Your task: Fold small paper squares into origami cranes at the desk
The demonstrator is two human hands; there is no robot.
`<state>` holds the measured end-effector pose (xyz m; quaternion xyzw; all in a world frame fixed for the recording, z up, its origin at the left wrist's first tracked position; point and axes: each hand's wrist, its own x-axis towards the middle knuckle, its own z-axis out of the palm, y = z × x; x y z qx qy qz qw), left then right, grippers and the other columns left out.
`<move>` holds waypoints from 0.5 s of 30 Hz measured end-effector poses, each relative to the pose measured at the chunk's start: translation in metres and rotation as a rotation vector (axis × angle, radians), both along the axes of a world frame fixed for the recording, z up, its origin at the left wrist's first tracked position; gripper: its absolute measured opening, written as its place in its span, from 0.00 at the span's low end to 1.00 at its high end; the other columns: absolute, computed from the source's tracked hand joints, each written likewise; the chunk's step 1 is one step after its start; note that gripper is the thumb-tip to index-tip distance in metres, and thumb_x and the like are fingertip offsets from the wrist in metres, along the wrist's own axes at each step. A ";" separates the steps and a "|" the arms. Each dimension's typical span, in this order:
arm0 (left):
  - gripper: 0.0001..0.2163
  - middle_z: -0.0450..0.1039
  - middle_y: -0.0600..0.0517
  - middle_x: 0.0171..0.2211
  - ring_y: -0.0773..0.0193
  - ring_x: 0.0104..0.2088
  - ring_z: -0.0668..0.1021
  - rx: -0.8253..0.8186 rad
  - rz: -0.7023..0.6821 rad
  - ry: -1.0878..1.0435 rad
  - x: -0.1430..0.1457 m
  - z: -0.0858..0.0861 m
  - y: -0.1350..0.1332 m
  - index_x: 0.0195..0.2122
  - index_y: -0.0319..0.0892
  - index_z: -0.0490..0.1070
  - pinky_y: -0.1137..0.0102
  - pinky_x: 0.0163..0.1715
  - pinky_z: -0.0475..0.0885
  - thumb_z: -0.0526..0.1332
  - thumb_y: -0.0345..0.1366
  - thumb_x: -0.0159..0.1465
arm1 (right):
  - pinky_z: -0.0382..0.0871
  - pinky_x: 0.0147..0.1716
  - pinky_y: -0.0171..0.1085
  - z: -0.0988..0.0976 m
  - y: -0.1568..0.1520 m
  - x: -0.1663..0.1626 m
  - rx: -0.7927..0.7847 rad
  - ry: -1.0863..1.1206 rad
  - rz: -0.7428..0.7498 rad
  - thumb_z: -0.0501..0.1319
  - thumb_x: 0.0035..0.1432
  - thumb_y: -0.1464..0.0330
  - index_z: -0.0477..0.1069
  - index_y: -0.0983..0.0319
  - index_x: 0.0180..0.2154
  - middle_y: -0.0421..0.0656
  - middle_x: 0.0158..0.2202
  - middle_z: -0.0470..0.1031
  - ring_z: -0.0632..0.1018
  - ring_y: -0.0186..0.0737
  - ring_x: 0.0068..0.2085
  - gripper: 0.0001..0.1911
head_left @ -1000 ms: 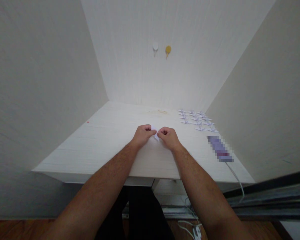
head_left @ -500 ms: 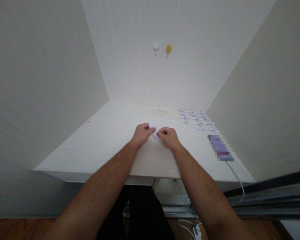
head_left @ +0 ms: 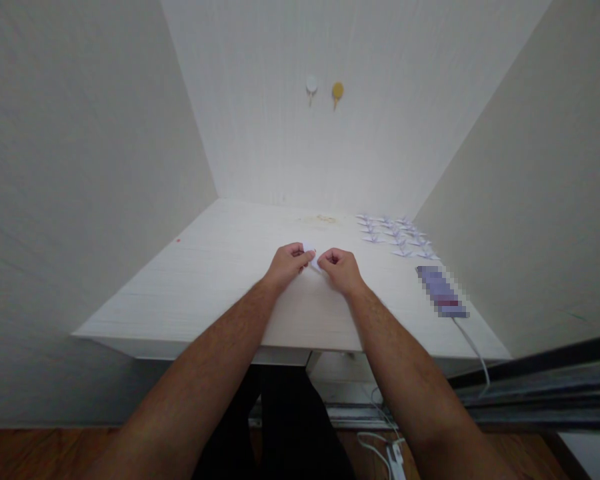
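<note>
A small folded piece of pale paper (head_left: 311, 256) lies on the white desk (head_left: 220, 280), pinched between both hands. My left hand (head_left: 286, 264) is curled with its fingertips closed on the paper's left side. My right hand (head_left: 343, 268) is curled as well, its fingertips closed on the right side. Most of the paper is hidden by the fingers. Both forearms rest over the desk's front edge.
Several small folded paper cranes (head_left: 395, 236) stand in rows at the back right of the desk. A phone (head_left: 441, 291) with a white cable (head_left: 473, 347) lies at the right edge. Two round hooks (head_left: 324, 89) hang on the back wall. Walls close in left and right.
Both hands have shifted slightly on the paper, the pinch tightening so less paper shows. The view has tipped up a little.
</note>
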<state>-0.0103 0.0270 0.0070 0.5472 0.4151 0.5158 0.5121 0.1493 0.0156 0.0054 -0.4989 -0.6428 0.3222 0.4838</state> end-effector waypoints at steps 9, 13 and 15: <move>0.11 0.64 0.58 0.16 0.73 0.17 0.63 0.021 0.068 0.084 0.000 0.000 0.000 0.21 0.40 0.67 0.74 0.20 0.56 0.67 0.40 0.49 | 0.61 0.26 0.33 0.005 -0.002 -0.001 -0.041 0.037 -0.022 0.63 0.44 0.64 0.72 0.63 0.24 0.38 0.22 0.72 0.69 0.33 0.25 0.09; 0.10 0.63 0.59 0.16 0.73 0.18 0.62 0.041 0.051 0.108 0.001 0.002 -0.001 0.21 0.40 0.66 0.74 0.20 0.55 0.66 0.39 0.49 | 0.61 0.26 0.33 0.004 -0.001 -0.002 -0.032 0.088 0.003 0.63 0.45 0.63 0.72 0.63 0.25 0.38 0.22 0.72 0.69 0.32 0.24 0.10; 0.11 0.62 0.59 0.15 0.73 0.17 0.62 0.050 0.055 0.123 0.001 0.003 -0.003 0.20 0.40 0.65 0.74 0.20 0.55 0.66 0.39 0.49 | 0.61 0.25 0.32 0.004 0.000 -0.002 -0.034 0.088 0.008 0.63 0.45 0.63 0.72 0.63 0.24 0.38 0.22 0.71 0.68 0.32 0.24 0.10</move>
